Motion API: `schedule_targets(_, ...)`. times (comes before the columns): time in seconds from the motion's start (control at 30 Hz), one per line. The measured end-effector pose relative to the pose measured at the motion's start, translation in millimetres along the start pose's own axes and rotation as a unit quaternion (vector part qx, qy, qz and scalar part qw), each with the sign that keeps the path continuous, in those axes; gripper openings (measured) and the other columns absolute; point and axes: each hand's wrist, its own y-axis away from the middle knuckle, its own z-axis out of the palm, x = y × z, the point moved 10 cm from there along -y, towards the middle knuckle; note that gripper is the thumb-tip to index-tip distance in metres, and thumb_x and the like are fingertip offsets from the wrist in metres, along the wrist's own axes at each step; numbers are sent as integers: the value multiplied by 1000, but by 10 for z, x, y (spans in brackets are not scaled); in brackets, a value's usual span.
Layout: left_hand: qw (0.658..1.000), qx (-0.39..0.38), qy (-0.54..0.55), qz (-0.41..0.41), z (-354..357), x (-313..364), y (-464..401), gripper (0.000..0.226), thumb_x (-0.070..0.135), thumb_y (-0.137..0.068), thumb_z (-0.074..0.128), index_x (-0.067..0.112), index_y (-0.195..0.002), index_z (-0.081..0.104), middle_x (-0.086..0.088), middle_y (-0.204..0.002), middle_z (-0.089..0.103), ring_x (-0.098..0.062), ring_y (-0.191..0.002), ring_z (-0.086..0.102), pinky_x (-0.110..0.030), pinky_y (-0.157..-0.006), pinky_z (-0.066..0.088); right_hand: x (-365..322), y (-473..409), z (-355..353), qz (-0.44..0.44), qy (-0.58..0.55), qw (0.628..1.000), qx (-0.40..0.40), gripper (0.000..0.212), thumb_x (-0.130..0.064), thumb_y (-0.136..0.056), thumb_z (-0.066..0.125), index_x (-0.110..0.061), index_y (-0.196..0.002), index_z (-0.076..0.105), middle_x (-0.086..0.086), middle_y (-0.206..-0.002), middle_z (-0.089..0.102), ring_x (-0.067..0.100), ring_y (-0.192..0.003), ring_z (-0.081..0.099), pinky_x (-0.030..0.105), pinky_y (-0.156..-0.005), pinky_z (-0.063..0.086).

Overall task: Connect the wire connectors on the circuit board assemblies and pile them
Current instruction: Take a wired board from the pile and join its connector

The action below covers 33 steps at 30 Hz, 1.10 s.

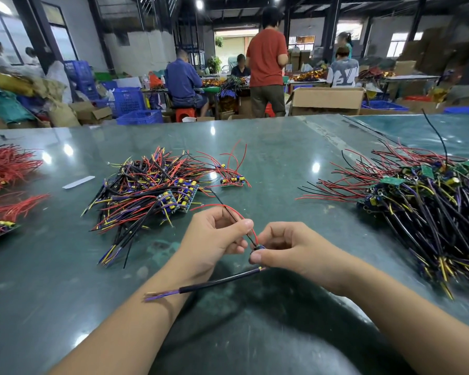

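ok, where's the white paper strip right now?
Head view: the strip lies flat on the table's left half, between the red wires and the middle pile.

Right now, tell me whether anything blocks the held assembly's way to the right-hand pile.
Nothing visible does. Both hands hold the assembly; only bare table lies between it and the right-hand pile.

Both bare forearms are extended forward from the lower edge of the view and angled inward, so the hands are brought close together at centre. Left hand (217, 234): fingers curled, thumb and forefinger pinched together, palm turned toward the right. Right hand (284, 246): fingers curled under, thumb pressed down at its left side, knuckles raised. The two hands are held just beside each other, fingertips nearly touching.
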Motion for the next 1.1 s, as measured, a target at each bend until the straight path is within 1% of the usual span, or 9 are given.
schedule_targets(0.1,991,71,113,-29,-159,-26,-17,24,1,-85,63,13,-67,54,-6,-70,70,-3,-43,54,-12,-43,45,5,6,13,-1,-29,999,-12,10,-7,-81,71,-14,-79,64,3,-76,70,9,-71,63,15,-68,47)
schedule_targets(0.2,971,110,207,-47,-289,-34,-41,20,0,-86,61,12,-74,51,-3,-65,71,-1,-45,58,-9,-45,47,-6,8,-12,-10,-70,997,-15,6,-8,-81,68,-13,-80,65,3,-76,72,7,-69,63,14,-63,47)
schedule_targets(0.43,981,159,113,1,-483,49,-52,24,0,-85,65,14,-77,47,-4,-63,71,-6,-46,58,-13,-45,47,31,5,5,3,-109,992,-57,13,-17,-76,69,-19,-88,74,6,-90,73,10,-87,66,16,-78,48)
schedule_targets(0.63,976,170,135,5,-470,-8,-81,30,-4,-85,62,13,-73,42,-3,-56,68,-5,-50,62,-12,-45,44,-18,25,83,-1,-105,989,-102,20,-11,-78,67,-16,-96,75,8,-94,74,11,-89,67,16,-80,48)
schedule_targets(0.77,958,185,218,-29,-504,-81,-90,24,4,-87,64,15,-75,46,0,-60,69,0,-45,56,-9,-44,44,-10,-23,-41,-12,-109,994,-30,22,-16,-71,77,-16,-92,75,6,-88,74,8,-82,62,17,-73,46)
schedule_targets(0.83,943,159,286,-63,-416,-124,-80,13,17,-83,67,13,-82,55,4,-64,70,1,-44,53,-7,-42,42,10,-41,-129,-12,-111,994,17,30,-23,-66,71,-14,-94,73,7,-90,74,5,-76,61,20,-73,44)
schedule_targets(0.9,937,103,320,-91,-242,-158,-64,25,31,-72,69,13,-87,60,4,-72,69,0,-48,53,-8,-43,43,23,-48,-173,-14,-112,993,41,36,-24,-66,69,-11,-99,70,9,-92,74,4,-72,61,23,-73,42)
schedule_targets(1.0,968,-1,236,-83,44,-147,-29,34,30,-67,69,15,-96,62,1,-78,68,-4,-56,56,-13,-55,50,49,-59,-174,-13,-114,992,47,34,-23,-67,70,-10,-98,72,9,-93,74,5,-73,59,27,-76,40)
schedule_targets(1.1,989,-66,122,-45,232,-130,7,21,22,-70,70,8,-85,72,-2,-73,70,-10,-66,64,-21,-69,55,56,-61,-159,-12,-108,993,39,35,-23,-68,70,-9,-101,73,7,-96,71,7,-74,56,22,-72,42)
